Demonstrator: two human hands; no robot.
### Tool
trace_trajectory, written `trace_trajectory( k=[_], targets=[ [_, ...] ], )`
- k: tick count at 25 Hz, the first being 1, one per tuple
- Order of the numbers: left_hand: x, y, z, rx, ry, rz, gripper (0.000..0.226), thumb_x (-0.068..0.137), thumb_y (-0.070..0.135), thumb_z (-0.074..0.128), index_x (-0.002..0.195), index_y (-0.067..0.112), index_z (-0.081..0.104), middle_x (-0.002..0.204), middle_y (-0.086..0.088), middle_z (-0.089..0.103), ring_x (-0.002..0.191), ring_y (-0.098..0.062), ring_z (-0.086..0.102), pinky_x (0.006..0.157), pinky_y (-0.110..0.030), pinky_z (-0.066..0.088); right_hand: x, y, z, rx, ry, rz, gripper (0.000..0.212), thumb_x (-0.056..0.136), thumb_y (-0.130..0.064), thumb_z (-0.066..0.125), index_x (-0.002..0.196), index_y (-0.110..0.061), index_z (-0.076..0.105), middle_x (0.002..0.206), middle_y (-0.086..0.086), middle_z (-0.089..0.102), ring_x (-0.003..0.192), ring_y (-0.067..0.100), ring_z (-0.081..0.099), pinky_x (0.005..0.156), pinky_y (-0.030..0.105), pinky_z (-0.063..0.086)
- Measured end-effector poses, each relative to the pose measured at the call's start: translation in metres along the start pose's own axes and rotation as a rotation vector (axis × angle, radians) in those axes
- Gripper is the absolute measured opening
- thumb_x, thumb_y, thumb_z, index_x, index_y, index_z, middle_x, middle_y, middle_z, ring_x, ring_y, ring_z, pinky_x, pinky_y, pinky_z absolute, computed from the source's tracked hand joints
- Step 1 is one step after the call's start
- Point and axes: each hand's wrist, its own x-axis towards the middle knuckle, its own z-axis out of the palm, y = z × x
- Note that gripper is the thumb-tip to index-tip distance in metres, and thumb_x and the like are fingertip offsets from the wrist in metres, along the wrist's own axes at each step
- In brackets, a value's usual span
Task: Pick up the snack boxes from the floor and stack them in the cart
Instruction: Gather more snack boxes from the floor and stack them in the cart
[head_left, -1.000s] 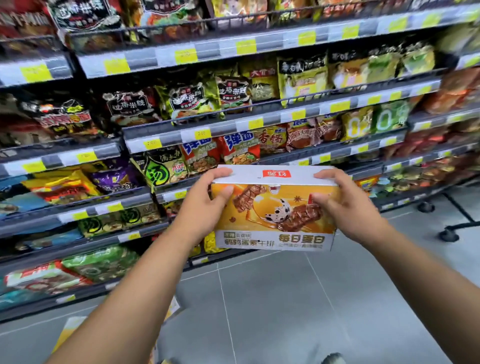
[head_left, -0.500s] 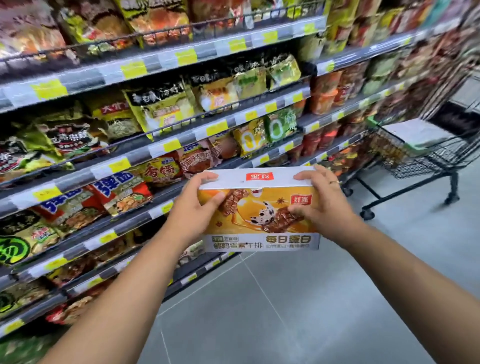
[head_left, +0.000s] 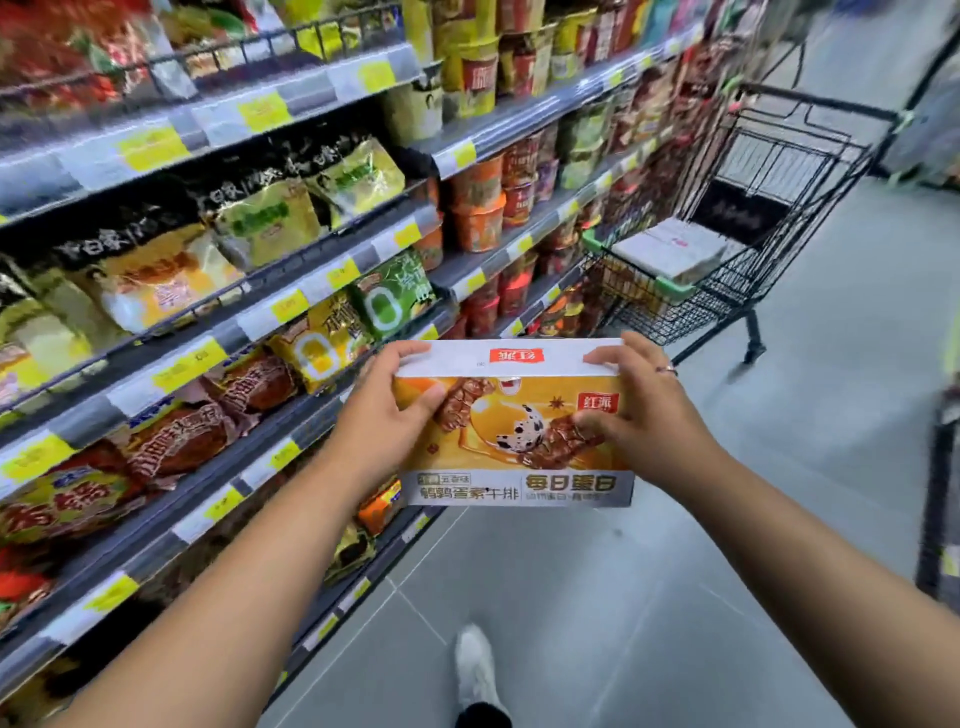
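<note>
Cart (head_left: 779, 291) nearer, holding boxes (head_left: 670, 254).

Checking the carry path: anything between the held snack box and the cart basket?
Nothing visible blocks it. The snack box, held by the left hand and right hand, faces open floor up to the cart. White boxes already lie in the basket, with its top open. The shelves stay to the left.

- Snack box (head_left: 511, 421) in hand: one.
- Hands: two, left hand (head_left: 382, 415) and right hand (head_left: 647, 415).
- Cart (head_left: 737, 218): one.
- White shoe (head_left: 475, 662): one.
- Ring (head_left: 666, 370): one.
</note>
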Motion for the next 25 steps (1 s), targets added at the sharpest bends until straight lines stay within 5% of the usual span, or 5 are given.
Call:
trace_trajectory(
  k=[6, 11, 15, 25],
  targets=[
    [0.149, -0.001, 0.066, 0.031, -0.169, 0.107, 0.039, 0.089, 0.021, 0.067, 0.114, 0.045, 0.050, 0.131, 0.001, 0.049, 0.116, -0.016, 0.052, 0.106, -0.039, 0.040, 0.099, 0.055, -0.024, -0.043, 0.142, 0.131, 0.051, 0.074, -0.015, 0.080, 0.111, -0.036, 0.052, 0.151, 0.002, 0.024, 0.133, 0.010, 0.029, 0.089, 0.010, 0.027],
    [0.261, 0.018, 0.121, 0.093, -0.313, 0.215, 0.037, 0.089, 0.022, 0.066, 0.111, 0.046, 0.049, 0.132, 0.002, 0.050, 0.119, -0.016, 0.050, 0.105, -0.033, 0.039, 0.168, 0.098, -0.046, -0.007, 0.253, 0.236, 0.050, 0.073, -0.013, 0.081, 0.108, -0.034, 0.053, 0.149, 0.005, 0.026, 0.123, 0.002, 0.027, 0.075, -0.013, 0.017],
    [0.342, 0.027, 0.177, 0.097, -0.395, 0.262, 0.037, 0.089, 0.023, 0.066, 0.112, 0.047, 0.049, 0.130, -0.001, 0.053, 0.118, -0.019, 0.052, 0.105, -0.038, 0.041, 0.225, 0.143, -0.070, -0.016, 0.314, 0.282, 0.051, 0.073, -0.015, 0.081, 0.108, -0.036, 0.052, 0.149, 0.004, 0.026, 0.130, 0.006, 0.028, 0.087, 0.000, 0.023],
    [0.525, 0.083, 0.328, 0.101, -0.448, 0.210, 0.054, 0.091, 0.022, 0.064, 0.134, 0.043, 0.041, 0.139, 0.001, 0.043, 0.124, -0.016, 0.044, 0.103, -0.031, 0.039, 0.408, 0.281, -0.167, -0.006, 0.283, 0.286, 0.051, 0.069, -0.013, 0.084, 0.104, -0.036, 0.055, 0.149, 0.001, 0.027, 0.118, 0.001, 0.028, 0.074, -0.012, 0.020]
  ],
)
